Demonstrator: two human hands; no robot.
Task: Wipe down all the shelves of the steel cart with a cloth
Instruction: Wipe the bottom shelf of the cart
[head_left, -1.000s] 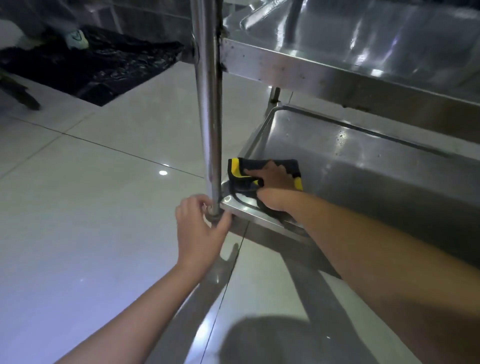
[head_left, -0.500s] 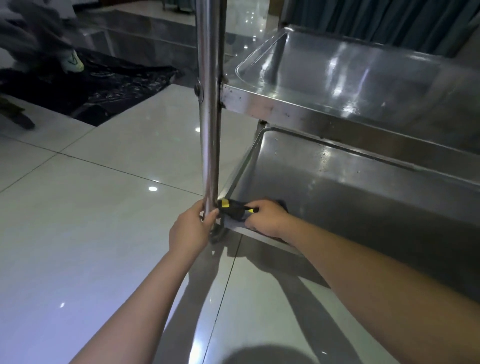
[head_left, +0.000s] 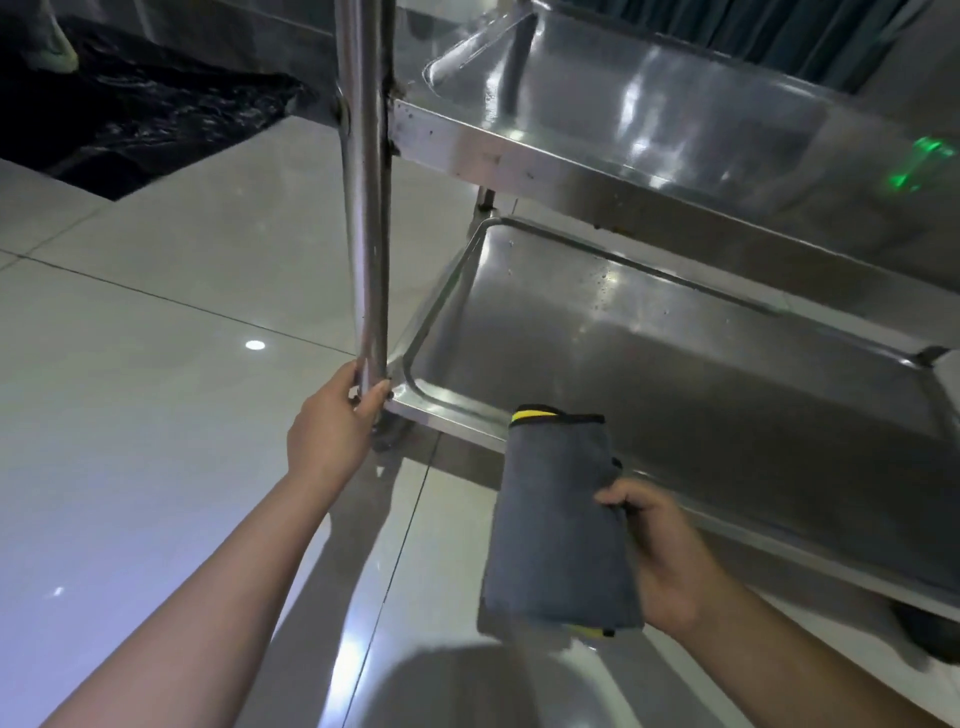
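Left of right grip (head_left: 660, 551), folded cloth (head_left: 558, 525)

Polished steel post (head_left: 366, 208), smooth and streaked with reflections. Upper shelf (head_left: 675, 104) of bright, glossy steel, speckled with small dark spots along its near edge. Lower shelf (head_left: 649, 353) of duller brushed steel, smooth, dotted with a few droplets toward the far side. Soft, matt grey cloth (head_left: 561, 530), fuzzy nap, black stitched border with a yellow patch. Glossy pale floor tiles (head_left: 156, 389), mirror-smooth. Crinkled, shiny black plastic sheet (head_left: 135, 119) far left.
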